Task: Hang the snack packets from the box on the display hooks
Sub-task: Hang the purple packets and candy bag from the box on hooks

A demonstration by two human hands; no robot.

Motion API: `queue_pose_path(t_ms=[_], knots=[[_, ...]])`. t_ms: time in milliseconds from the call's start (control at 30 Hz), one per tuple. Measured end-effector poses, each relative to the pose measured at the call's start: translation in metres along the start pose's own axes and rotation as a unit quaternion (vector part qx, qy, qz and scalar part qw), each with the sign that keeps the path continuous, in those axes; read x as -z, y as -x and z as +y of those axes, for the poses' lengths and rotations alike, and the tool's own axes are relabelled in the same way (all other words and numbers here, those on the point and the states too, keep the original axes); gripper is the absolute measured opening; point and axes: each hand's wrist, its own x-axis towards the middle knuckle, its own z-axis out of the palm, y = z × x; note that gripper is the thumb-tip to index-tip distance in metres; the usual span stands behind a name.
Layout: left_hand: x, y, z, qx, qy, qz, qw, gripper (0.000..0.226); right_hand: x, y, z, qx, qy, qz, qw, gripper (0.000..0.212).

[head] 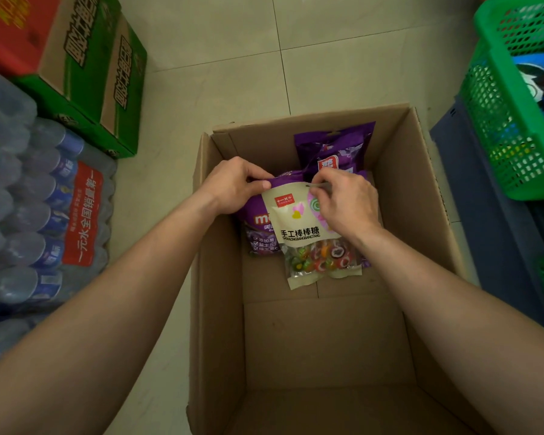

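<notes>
Pale tiled floor (233, 42) underfoot, with an open cardboard box (220, 309) on it, shrink-wrapped water bottles (44, 215) and green cartons (107, 73) to the left, a green mesh basket (490, 98) to the right. Inside the box, toward its far end, a cream lollipop packet (299, 227) overlapping a purple packet (258, 224), with a second purple packet (336, 146) propped against the far wall. Left hand (233, 186) pinching the cream packet's top left corner, thumb across the front; right hand (346, 202) pinching the top edge by the hang hole, fingers curled.
</notes>
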Motion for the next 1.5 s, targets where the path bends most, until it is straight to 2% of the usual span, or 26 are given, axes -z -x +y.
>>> queue_pose_path(t_ms=[133, 400, 567, 800, 933, 1067, 1167, 1267, 1500], knots=[[0.0, 0.003, -0.001, -0.007, -0.017, -0.018, 1.0, 0.036, 0.007, 0.001, 0.004, -0.044, -0.001, -0.012, 0.999, 0.006], [-0.013, 0.006, 0.001, -0.01, -0.075, 0.06, 0.995, 0.03, 0.016, 0.003, 0.005, -0.081, -0.018, -0.024, 0.996, 0.009], [-0.012, 0.007, 0.007, 0.002, -0.084, 0.085, 0.993, 0.027, 0.031, 0.004, 0.009, -0.095, -0.055, -0.048, 0.993, 0.027], [0.016, 0.046, 0.044, 0.038, -0.079, 0.113, 0.99, 0.032, 0.101, 0.037, -0.014, -0.094, 0.035, -0.126, 0.987, 0.013], [0.063, 0.093, 0.096, 0.061, -0.077, 0.106, 0.99, 0.028, 0.173, 0.075, -0.051, -0.112, 0.037, -0.128, 0.985, 0.008], [0.132, 0.152, 0.164, 0.068, -0.063, 0.094, 0.991, 0.021, 0.273, 0.107, -0.103, -0.143, 0.037, -0.092, 0.985, 0.011], [0.199, 0.201, 0.229, 0.057, -0.083, 0.075, 0.992, 0.02, 0.358, 0.128, -0.149, -0.165, 0.013, -0.074, 0.984, 0.009], [0.266, 0.251, 0.293, 0.048, -0.068, 0.055, 0.995, 0.02, 0.444, 0.146, -0.196, -0.186, -0.016, -0.094, 0.978, 0.004], [0.385, 0.355, 0.413, -0.005, -0.026, 0.063, 0.998, 0.021, 0.623, 0.197, -0.293, -0.252, -0.026, -0.101, 0.962, 0.005]])
